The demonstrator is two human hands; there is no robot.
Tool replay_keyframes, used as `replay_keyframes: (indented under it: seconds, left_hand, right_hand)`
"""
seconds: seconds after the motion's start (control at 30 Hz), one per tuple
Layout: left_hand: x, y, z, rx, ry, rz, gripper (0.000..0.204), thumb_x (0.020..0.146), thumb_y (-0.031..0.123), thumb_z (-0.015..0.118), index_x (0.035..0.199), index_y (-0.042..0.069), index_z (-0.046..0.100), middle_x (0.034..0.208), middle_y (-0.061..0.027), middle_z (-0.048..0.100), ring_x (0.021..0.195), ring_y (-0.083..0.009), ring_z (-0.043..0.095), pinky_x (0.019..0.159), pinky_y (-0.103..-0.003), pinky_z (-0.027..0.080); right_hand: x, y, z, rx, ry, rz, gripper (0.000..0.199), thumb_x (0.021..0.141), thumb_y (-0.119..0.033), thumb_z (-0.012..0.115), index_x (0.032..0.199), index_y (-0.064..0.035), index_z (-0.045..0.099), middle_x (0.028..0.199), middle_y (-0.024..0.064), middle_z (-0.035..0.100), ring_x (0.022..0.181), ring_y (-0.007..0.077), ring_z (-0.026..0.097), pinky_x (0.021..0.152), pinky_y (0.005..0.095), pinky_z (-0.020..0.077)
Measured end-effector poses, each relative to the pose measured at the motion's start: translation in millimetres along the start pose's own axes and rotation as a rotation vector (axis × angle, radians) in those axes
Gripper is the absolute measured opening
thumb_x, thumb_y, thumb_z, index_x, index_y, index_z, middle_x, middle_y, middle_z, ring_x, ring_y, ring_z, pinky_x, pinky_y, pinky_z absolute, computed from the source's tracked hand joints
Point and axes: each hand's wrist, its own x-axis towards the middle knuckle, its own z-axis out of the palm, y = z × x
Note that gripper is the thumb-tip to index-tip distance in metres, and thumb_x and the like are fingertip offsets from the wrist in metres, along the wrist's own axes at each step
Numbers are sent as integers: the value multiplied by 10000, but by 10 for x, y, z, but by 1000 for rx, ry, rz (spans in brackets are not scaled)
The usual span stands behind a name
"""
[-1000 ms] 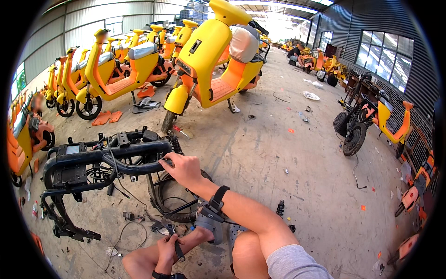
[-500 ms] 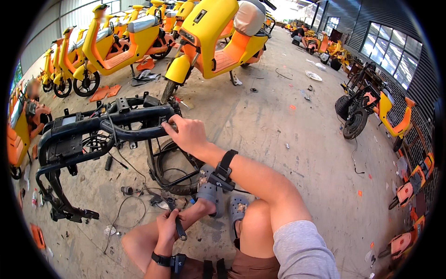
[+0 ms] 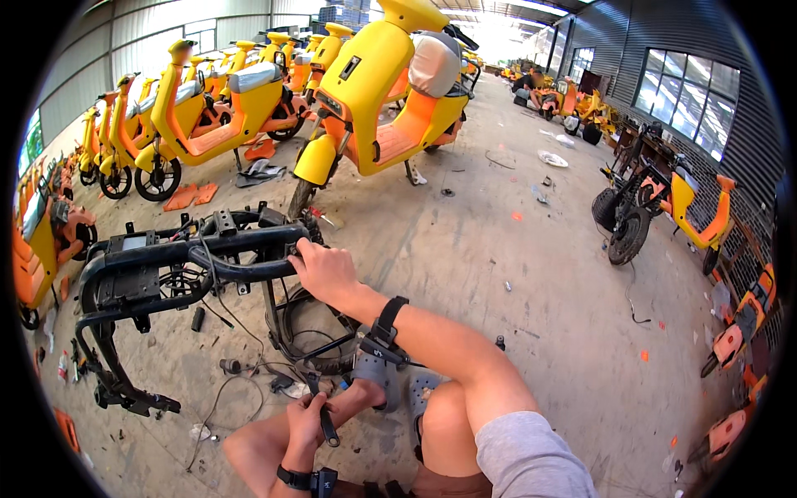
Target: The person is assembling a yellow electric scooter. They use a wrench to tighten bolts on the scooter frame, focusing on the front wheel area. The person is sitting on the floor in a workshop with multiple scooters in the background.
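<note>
My right hand (image 3: 325, 272) is closed at the right end of a bare black scooter frame (image 3: 249, 243), its fingers and thumb pressed against the tube end. Whether a small part sits under those fingers is hidden. Low in front of me, my left hand (image 3: 305, 417) grips a dark wrench (image 3: 330, 430) with a hole in its handle end; it is near my shin, apart from the frame. A thin cable (image 3: 217, 282) hangs over the frame's tubes and runs down to the floor. Behind the frame's right end lies a black wheel (image 3: 332, 363), close to my grey clog (image 3: 380, 378).
A yellow scooter (image 3: 365, 91) stands just beyond the frame, with rows of others at the far left. Loose cables (image 3: 217, 394), orange panels (image 3: 191, 196) and scraps litter the concrete floor. Along the right wall stand partly stripped scooters (image 3: 633, 228). Far off, a person (image 3: 525, 83) crouches.
The view has tilted up slightly, so the scene sits lower in the picture. Both hands keep their holds on the frame end and the wrench.
</note>
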Motion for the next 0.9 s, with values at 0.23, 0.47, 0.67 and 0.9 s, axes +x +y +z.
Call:
replay_keyframes:
  seconds: [0.23, 0.47, 0.67, 0.9]
  left_hand:
    - [13, -98, -23, 54, 20, -20, 221, 915, 123, 597, 913, -88, 665, 679, -111, 674, 533, -102, 553, 489, -212, 393]
    - [94, -202, -87, 41, 29, -22, 226, 913, 125, 600, 925, -89, 670, 685, -117, 678, 537, -115, 571, 496, -215, 410]
    - [90, -135, -61, 57, 22, -34, 226, 912, 122, 601, 913, -94, 667, 687, -126, 678, 539, -120, 576, 492, -217, 411]
    - [118, -180, -120, 13, 53, -3, 221, 894, 96, 612, 847, -119, 630, 684, -154, 672, 569, -166, 628, 507, -241, 447]
  right_hand:
    - [-23, 9, -45, 86, -1, 59, 311, 910, -371, 573, 900, -64, 521, 669, 121, 638, 604, 344, 647, 552, 455, 512]
    - [-19, 46, 72, 58, 67, -7, 312, 918, -362, 566, 816, -67, 557, 694, 124, 644, 587, 329, 645, 537, 435, 510]
    - [12, 79, 45, 34, 32, 21, 312, 914, -365, 574, 852, -60, 545, 697, 117, 639, 602, 316, 651, 545, 422, 515]
    - [20, -31, -79, 88, 59, 42, 297, 906, -351, 602, 833, -63, 586, 741, 106, 650, 631, 331, 641, 542, 436, 501]
